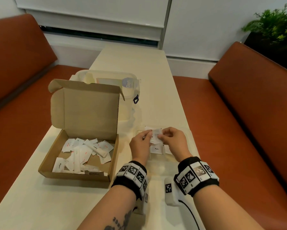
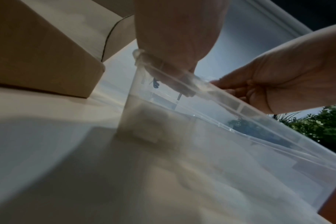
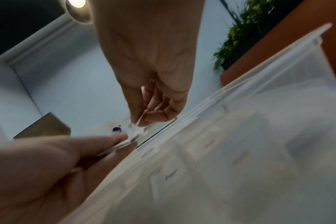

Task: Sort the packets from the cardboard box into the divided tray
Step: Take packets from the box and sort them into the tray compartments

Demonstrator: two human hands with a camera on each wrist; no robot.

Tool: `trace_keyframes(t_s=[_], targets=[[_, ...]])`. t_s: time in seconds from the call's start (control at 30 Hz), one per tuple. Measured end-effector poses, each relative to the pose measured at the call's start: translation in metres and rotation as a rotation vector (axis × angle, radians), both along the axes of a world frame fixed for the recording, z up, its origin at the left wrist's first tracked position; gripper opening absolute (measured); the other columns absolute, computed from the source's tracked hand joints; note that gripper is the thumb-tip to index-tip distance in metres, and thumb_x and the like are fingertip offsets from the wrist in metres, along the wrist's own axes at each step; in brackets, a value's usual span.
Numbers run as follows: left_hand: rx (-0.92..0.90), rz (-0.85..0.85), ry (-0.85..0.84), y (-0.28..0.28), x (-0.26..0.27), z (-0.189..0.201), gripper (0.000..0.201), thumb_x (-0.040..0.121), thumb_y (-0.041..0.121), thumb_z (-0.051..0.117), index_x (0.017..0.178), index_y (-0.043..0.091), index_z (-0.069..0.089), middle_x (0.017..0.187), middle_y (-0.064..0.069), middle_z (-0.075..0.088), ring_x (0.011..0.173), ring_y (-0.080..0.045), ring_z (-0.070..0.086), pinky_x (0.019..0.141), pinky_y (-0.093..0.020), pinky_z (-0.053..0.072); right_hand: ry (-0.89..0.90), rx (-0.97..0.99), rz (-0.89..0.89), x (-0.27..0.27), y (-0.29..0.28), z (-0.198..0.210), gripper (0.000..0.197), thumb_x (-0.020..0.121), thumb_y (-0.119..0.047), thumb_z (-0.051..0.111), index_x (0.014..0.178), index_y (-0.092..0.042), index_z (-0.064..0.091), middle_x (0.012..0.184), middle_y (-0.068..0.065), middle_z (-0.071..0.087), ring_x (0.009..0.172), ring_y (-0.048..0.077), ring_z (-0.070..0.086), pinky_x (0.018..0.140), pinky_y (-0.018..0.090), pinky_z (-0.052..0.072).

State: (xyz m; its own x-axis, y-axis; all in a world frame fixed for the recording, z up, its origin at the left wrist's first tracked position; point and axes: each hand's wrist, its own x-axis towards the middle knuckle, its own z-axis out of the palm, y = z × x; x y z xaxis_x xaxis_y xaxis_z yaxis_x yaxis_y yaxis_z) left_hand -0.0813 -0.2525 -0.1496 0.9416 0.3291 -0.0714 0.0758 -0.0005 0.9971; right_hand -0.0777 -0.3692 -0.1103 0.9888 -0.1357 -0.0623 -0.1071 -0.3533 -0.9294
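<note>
Both hands meet at centre right of the head view, over the far part of the divided tray (image 1: 191, 143). The left hand (image 1: 140, 143) pinches a small clutch of white packets (image 1: 154, 135) between thumb and fingers, and the right hand (image 1: 172, 140) nips the edge of one of them between thumb and forefinger, as if peeling it off the stack.

The likely trouble is that several thin packets are gripped together. If the right hand pulls one free while the left hand's pinch is slack, the others could slide out and drop into whichever compartment lies beneath, mixing the kinds. The tray is clear plastic and its dividers are faint, so misjudging a compartment edge is easy. A packet already lying in the tray reads "Pepper" (image 1: 156, 148); a wrong kind landing on it would undo the sort.

The packets are small, flat white paper sachets, some with red print and some with black lettering. Many more lie jumbled in the open cardboard box (image 1: 76, 175) at lower left of centre, among them a long "Sugar" stick (image 1: 98, 149) and another pepper sachet. The box and tray sit side by side on the pale table (image 1: 40, 201). Judging by the heap, much sorting remains.
</note>
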Motion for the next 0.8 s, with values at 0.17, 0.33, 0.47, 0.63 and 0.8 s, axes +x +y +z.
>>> trace_keyframes(t_s=[0.17,0.33,0.47,0.63,0.8], targets=[[-0.018,0.054,-0.005,-0.002,0.0,-0.001,0.026,0.096,0.01,0.053,0.119,0.008,0.066,0.117,-0.003,0.066,0.11,-0.017,0.061,0.099,-0.035,0.049,-0.017,-0.25,0.036,0.005,-0.02,0.004,0.004,0.083,-0.01,0.07,0.086,-0.01,0.073,0.075,0.002,0.068,0.066,0.009,0.059,0.058,0.008,0.043],[0.024,0.075,-0.03,-0.001,0.001,-0.002,0.029,0.097,0.009,0.051,0.123,0.009,0.063,0.125,-0.003,0.064,0.117,-0.012,0.056,0.098,-0.02,0.041,0.129,-0.644,0.372,0.009,-0.007,0.0,0.013,0.084,-0.012,0.069,0.095,-0.007,0.074,0.092,0.005,0.072,0.076,0.009,0.059,0.073,0.016,0.04],[0.024,0.073,-0.024,-0.001,0.002,-0.002,0.029,0.096,0.008,0.051,0.123,0.009,0.064,0.126,-0.002,0.063,0.118,-0.012,0.055,0.1,-0.02,0.04,0.203,-0.78,0.463,0.015,0.004,-0.007,0.023,0.088,-0.012,0.063,0.11,-0.008,0.07,0.111,0.007,0.07,0.101,0.017,0.063,0.083,0.017,0.041],[0.004,0.084,-0.018,-0.002,0.002,-0.001,0.029,0.096,0.007,0.05,0.122,0.009,0.064,0.125,-0.003,0.064,0.116,-0.015,0.057,0.102,-0.033,0.046,0.023,-0.795,0.387,0.009,0.001,-0.018,0.028,0.081,-0.009,0.071,0.108,-0.012,0.065,0.102,0.004,0.055,0.085,0.016,0.052,0.074,0.018,0.036],[0.025,0.091,-0.023,-0.001,0.002,-0.001,0.029,0.096,0.006,0.051,0.121,0.009,0.065,0.123,-0.003,0.065,0.112,-0.011,0.058,0.099,-0.026,0.046,-0.075,-0.817,0.373,0.004,-0.006,-0.028,0.015,0.078,-0.012,0.073,0.091,-0.014,0.064,0.085,-0.005,0.047,0.078,0.011,0.044,0.057,0.013,0.026]])
